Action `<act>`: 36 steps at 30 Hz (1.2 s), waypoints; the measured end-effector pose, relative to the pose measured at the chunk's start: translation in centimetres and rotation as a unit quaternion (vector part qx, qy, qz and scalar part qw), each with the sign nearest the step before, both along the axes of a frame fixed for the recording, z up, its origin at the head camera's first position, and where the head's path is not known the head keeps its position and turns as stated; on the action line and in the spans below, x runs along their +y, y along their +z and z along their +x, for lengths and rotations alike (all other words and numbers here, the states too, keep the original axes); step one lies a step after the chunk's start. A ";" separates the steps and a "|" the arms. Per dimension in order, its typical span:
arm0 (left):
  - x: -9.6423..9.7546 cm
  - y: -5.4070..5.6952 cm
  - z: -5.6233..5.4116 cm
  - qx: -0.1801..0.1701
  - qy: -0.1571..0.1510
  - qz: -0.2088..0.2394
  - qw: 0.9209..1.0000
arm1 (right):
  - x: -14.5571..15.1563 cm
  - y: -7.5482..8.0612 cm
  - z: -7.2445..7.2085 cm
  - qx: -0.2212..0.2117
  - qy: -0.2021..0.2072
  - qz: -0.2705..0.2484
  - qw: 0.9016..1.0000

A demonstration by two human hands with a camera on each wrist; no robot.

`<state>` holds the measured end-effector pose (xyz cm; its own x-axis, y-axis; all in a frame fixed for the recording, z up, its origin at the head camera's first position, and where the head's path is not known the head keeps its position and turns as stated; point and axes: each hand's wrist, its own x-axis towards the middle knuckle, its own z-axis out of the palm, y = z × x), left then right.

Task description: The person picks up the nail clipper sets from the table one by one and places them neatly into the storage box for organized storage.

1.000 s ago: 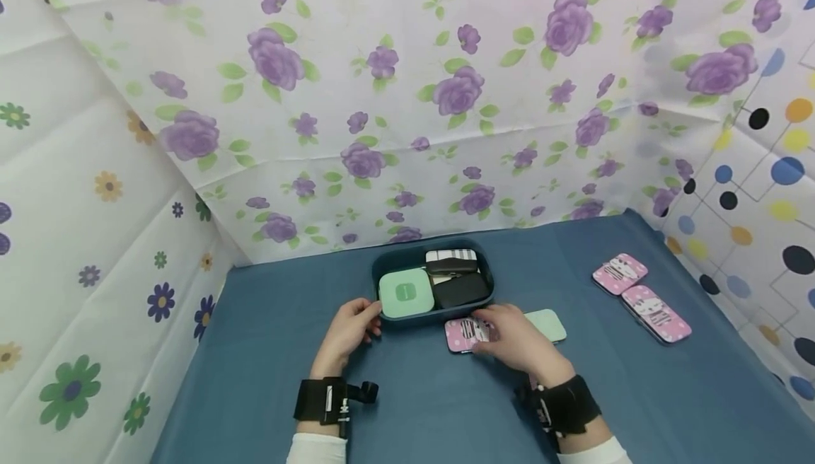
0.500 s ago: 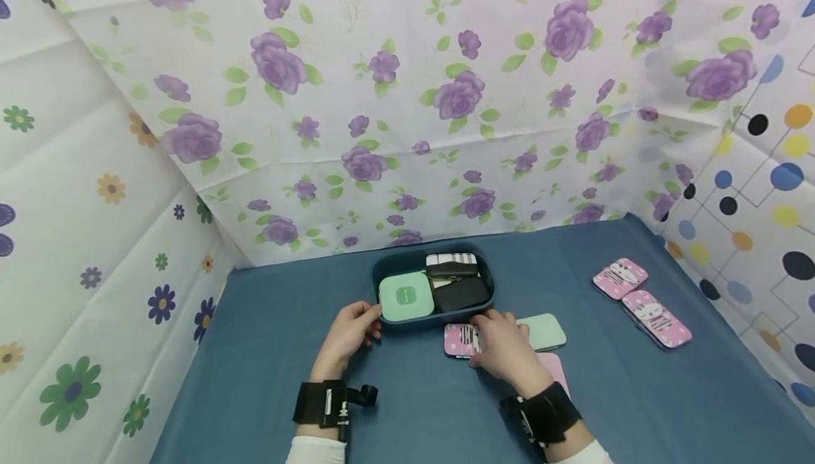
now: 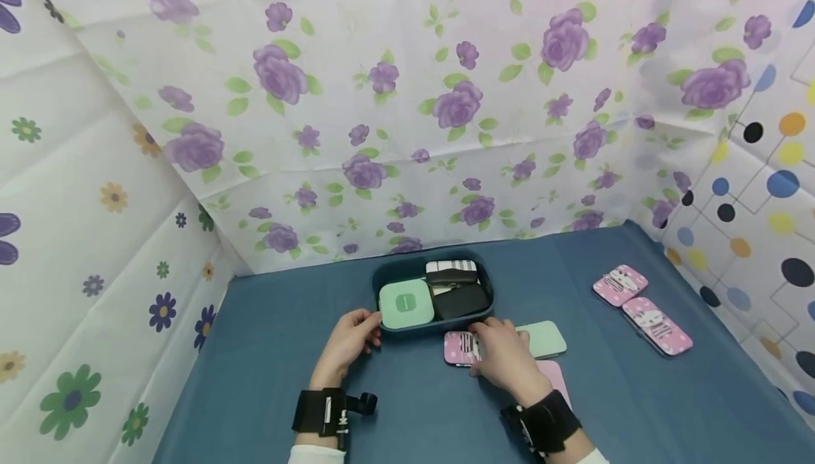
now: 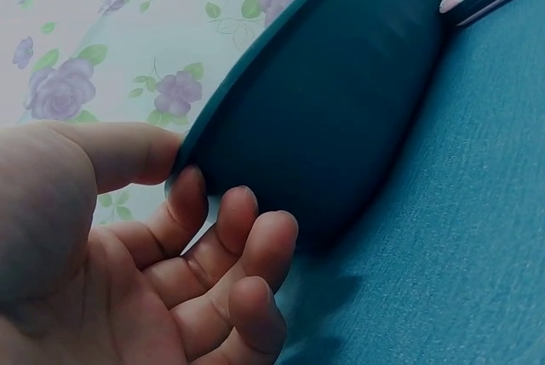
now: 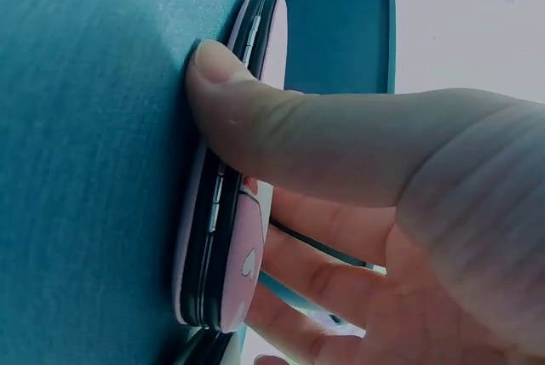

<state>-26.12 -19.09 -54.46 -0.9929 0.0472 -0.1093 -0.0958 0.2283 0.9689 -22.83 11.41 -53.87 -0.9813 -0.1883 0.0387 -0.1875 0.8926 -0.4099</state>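
My left hand (image 3: 347, 342) pinches the near left rim of a dark teal bin (image 4: 324, 118) between thumb and index finger. The other fingers curl beside its outer wall. My right hand (image 3: 506, 356) grips a flat pink case (image 3: 455, 349) with a cartoon print, lying just in front of the bin. In the right wrist view the thumb presses across the hinged edge of this pink case (image 5: 247, 254), with the fingers on its far side. Inside the bin sit a mint green square box (image 3: 405, 303), a black case (image 3: 461, 301), a smaller black item (image 3: 451, 277) and a striped item (image 3: 452, 265).
A mint green flat case (image 3: 547, 339) and a plain pink case (image 3: 555, 379) lie by the right hand, partly covered by it. Farther right are two printed pink cases, one behind (image 3: 620, 285) and one nearer (image 3: 659, 325). A floral cloth wall (image 3: 407, 131) rises behind the table.
My right hand and wrist have shifted slightly left over the printed pink case, uncovering more of the mint and plain pink cases. The left hand keeps its hold on the rim.
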 end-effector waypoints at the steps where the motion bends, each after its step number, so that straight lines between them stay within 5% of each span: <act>1: 0.0 -0.1 0.0 0.001 0.000 0.000 1.000 | 0.0 0.0 0.0 -0.001 0.002 0.002 1.000; 22: -0.2 0.3 0.2 0.002 -0.008 0.002 1.000 | -0.1 0.3 0.1 -0.012 0.031 0.018 0.999; 30: -0.4 0.3 0.4 0.001 -0.006 0.000 1.000 | 0.1 0.6 0.5 -0.005 0.080 0.017 0.997; 36: -0.1 0.2 0.1 0.010 -0.009 -0.004 1.000 | 0.0 1.9 0.8 -0.033 0.136 -0.036 0.989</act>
<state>-26.00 -19.20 -54.23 -0.9940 0.0633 -0.0894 -0.0720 0.2380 0.9686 -22.00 11.46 -51.97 -0.8954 -0.4453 -0.0013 -0.3875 0.7807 -0.4903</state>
